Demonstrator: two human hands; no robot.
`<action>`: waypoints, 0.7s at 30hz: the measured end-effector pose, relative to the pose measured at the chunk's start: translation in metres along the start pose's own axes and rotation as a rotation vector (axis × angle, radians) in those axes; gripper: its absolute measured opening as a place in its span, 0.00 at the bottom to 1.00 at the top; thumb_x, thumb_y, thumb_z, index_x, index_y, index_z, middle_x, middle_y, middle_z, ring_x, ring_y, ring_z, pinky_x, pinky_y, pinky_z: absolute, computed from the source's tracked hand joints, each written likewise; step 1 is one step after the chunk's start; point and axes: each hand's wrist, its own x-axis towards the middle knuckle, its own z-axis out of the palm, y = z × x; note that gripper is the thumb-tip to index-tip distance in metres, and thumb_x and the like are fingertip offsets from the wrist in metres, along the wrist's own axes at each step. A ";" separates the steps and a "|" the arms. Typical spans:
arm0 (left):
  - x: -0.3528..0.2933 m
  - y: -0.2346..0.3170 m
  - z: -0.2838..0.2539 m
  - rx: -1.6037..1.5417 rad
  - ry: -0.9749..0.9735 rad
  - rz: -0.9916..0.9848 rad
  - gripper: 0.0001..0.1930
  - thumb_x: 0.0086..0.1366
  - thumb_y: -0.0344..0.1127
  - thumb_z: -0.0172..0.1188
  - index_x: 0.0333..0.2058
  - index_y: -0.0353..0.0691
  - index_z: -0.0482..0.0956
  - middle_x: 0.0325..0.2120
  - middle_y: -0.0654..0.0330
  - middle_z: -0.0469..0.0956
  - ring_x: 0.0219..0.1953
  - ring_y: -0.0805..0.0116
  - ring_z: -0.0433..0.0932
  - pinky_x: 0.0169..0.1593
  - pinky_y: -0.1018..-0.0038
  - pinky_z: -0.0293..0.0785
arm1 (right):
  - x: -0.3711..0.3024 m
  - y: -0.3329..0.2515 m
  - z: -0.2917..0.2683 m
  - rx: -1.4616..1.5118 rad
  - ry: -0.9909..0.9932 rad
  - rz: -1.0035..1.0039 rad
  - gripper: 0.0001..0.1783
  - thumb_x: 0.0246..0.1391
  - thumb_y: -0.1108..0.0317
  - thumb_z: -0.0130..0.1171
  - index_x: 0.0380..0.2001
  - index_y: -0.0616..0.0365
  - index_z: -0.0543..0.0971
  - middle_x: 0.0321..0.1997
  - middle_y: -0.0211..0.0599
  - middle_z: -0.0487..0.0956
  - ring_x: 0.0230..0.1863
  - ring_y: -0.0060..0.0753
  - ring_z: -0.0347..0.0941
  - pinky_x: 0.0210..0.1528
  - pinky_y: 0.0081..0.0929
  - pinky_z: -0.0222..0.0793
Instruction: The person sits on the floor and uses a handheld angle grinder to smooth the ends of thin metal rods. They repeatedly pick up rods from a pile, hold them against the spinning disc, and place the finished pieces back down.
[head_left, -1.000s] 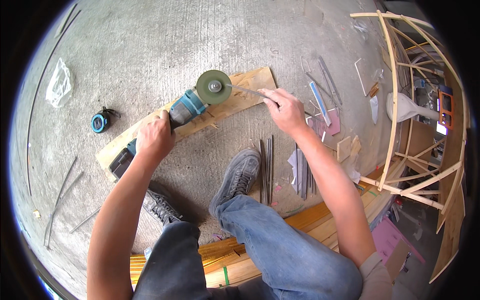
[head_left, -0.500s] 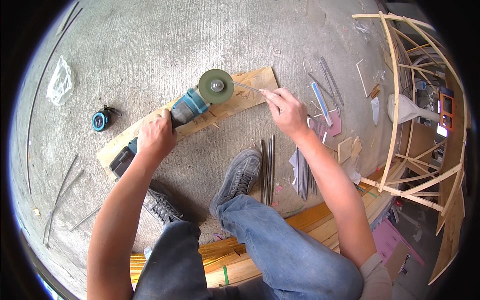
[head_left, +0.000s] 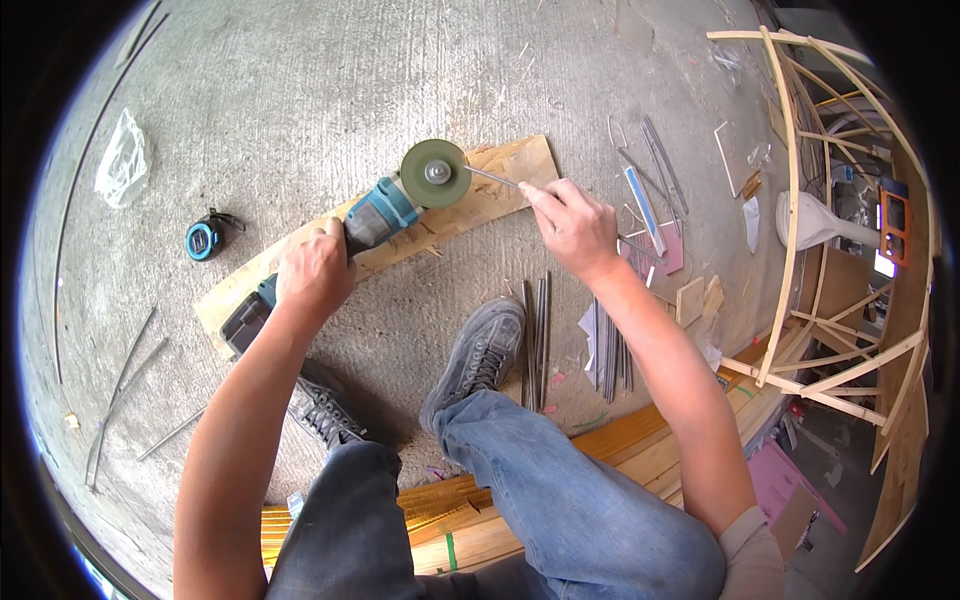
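On the concrete floor (head_left: 330,90), our left hand (head_left: 315,268) still grips the grinder (head_left: 385,212); our right hand (head_left: 575,225) keeps pinching the thin rod (head_left: 490,177) at its disc (head_left: 435,173), unchanged over the plank (head_left: 500,185).

A plank (head_left: 500,185) lies across the frame's centre on the floor (head_left: 330,80), an angle grinder (head_left: 385,212) on it. A tape measure (head_left: 204,239) sits to its left, a plastic bag (head_left: 122,160) upper left, rods (head_left: 537,340) below the plank, a wooden frame (head_left: 800,200) at right.
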 end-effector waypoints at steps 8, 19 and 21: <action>0.000 -0.001 0.002 -0.001 0.002 0.006 0.17 0.60 0.38 0.59 0.42 0.34 0.68 0.35 0.41 0.80 0.41 0.42 0.80 0.47 0.54 0.75 | 0.001 -0.001 -0.005 0.007 -0.067 -0.011 0.15 0.54 0.70 0.59 0.44 0.44 0.84 0.28 0.29 0.76 0.26 0.37 0.79 0.23 0.34 0.76; 0.000 -0.002 0.002 0.003 0.028 0.026 0.17 0.60 0.37 0.60 0.42 0.34 0.68 0.35 0.41 0.80 0.40 0.42 0.80 0.45 0.54 0.76 | 0.001 0.002 -0.005 0.098 -0.140 0.008 0.14 0.58 0.69 0.56 0.47 0.47 0.83 0.29 0.35 0.81 0.24 0.42 0.80 0.23 0.37 0.77; 0.000 -0.002 0.002 -0.001 0.020 0.019 0.17 0.60 0.37 0.60 0.42 0.34 0.68 0.35 0.41 0.80 0.40 0.42 0.80 0.45 0.55 0.76 | 0.002 0.002 -0.005 0.111 -0.157 0.022 0.14 0.58 0.68 0.56 0.47 0.47 0.83 0.29 0.36 0.81 0.24 0.43 0.80 0.23 0.38 0.77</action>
